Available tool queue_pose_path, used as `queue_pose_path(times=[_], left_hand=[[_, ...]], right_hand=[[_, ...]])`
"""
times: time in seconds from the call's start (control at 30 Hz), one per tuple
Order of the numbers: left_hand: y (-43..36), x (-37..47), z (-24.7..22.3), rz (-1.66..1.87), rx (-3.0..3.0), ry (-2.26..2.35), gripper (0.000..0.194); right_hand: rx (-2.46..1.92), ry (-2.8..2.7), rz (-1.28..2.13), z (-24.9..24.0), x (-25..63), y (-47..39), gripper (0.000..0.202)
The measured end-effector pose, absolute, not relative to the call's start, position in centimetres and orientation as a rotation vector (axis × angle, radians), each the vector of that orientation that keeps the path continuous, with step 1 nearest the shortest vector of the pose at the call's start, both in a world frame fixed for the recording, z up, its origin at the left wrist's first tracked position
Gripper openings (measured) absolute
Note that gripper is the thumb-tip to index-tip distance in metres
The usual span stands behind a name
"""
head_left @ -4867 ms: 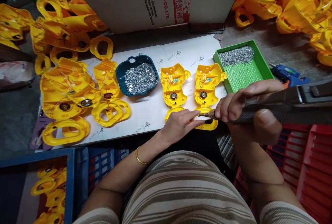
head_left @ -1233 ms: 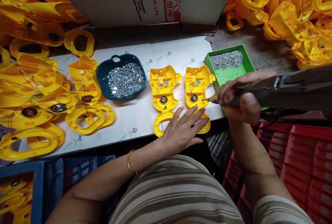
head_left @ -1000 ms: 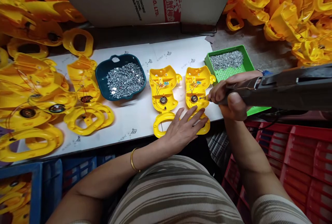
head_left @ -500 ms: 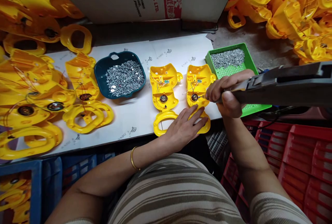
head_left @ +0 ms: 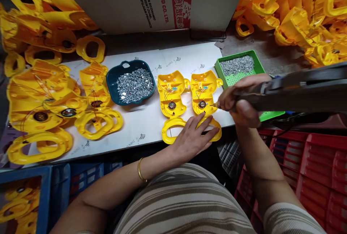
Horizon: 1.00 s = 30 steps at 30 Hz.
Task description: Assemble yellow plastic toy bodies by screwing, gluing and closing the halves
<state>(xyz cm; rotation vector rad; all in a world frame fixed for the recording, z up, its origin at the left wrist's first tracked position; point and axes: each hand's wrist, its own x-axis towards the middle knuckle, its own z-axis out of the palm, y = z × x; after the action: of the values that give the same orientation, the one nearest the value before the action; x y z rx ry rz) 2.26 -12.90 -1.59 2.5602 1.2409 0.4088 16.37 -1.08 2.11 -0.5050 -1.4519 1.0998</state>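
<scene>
My right hand (head_left: 244, 100) is wrapped round a dark power screwdriver (head_left: 292, 87), its thin bit pointing left at the right edge of a yellow plastic shell (head_left: 203, 85). A round speaker (head_left: 202, 104), thin wires and a small green circuit board (head_left: 205, 88) sit inside that shell. With fingers spread, my left hand (head_left: 193, 136) lies over the ring-shaped handle (head_left: 217, 132) at the shell's lower end, hiding part of it. Left of it rests a second, similar yellow shell (head_left: 171, 93) with its own speaker and wires.
A dark teal basin (head_left: 111, 89) of silver screws stands left of the shells, a green tray (head_left: 221, 76) of small metal pieces to the right. Yellow shells (head_left: 29, 96) pile up at left and back right. A carton (head_left: 116, 6) stands behind; red (head_left: 303, 165) and blue crates (head_left: 58, 194) flank me.
The screwdriver's bit has drawn back from beside the speaker to the shell's right edge. My left hand stays on the handle. The whole view has shifted slightly.
</scene>
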Motion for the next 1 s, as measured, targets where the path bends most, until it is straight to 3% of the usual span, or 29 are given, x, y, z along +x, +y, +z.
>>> queue_pose_path(times=[0.17, 0.27, 0.37, 0.43, 0.5, 0.63, 0.77, 1.0], left_hand=[[-12.4, 0.0, 0.8, 0.712, 2.596, 1.261, 0.034], [-8.9, -5.2, 2.2, 0.983, 2.499, 1.692, 0.02], [-4.3, -12.4, 1.3, 0.769, 2.321, 2.187, 0.029], [-2.0, -16.5, -0.3, 0.477, 2.27, 2.23, 0.046], [-0.9, -18.9, -1.7, 0.348, 2.213, 2.171, 0.049], [-1.4, -19.6, -2.6, 0.559, 2.108, 2.143, 0.027], [-2.2, -19.0, -2.1, 0.8, 2.116, 2.09, 0.026], [-2.6, -18.4, -0.7, 0.878, 2.083, 2.368, 0.022]], right_hand=[[-0.331, -1.316, 1.004, 5.2, 17.0, -2.2, 0.016], [-0.435, -1.232, 1.0, 5.5, 17.9, -2.8, 0.015], [-0.525, -1.208, 0.974, 5.1, 18.4, -3.1, 0.016], [-0.574, -1.239, 0.959, 4.8, 18.5, -3.1, 0.018], [-0.605, -1.267, 0.944, 4.5, 18.3, -3.0, 0.019], [-0.558, -1.295, 0.932, 4.3, 17.9, -2.8, 0.019], [-0.636, -1.293, 0.963, 4.4, 17.6, -3.1, 0.019], [-0.507, -1.301, 0.961, 4.3, 17.6, -3.1, 0.018]])
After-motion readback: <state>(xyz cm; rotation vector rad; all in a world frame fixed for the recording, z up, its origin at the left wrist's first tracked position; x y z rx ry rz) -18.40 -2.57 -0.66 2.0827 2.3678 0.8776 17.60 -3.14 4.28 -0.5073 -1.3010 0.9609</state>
